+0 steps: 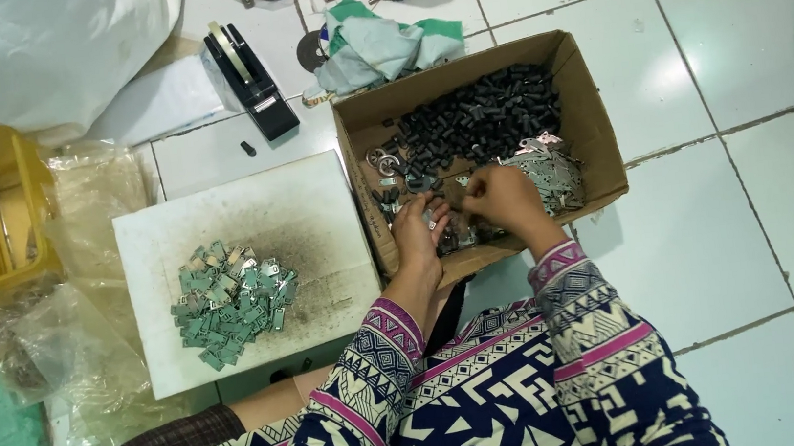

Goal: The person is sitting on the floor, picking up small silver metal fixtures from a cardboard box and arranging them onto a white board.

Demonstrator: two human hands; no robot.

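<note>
A small metal part point(444, 216) sits pinched between the fingertips of both hands, low inside the cardboard box point(593, 124). The left hand point(415, 234) curls narrow around it from below; the right hand point(502, 197) closes on it from above — what exactly the fingers grip is too small to tell. Just beyond the fingertips lie black cylinders point(480, 126) and flat silver plates point(554, 172). Well left of the fingers, a white board point(318, 221) carries a heap of green-tinted pieces point(233, 301) — behind it, a black tape dispenser point(249, 76).

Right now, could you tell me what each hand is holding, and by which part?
It cannot be told. Both the left hand and the right hand are over small metal parts in the cardboard box.
</note>
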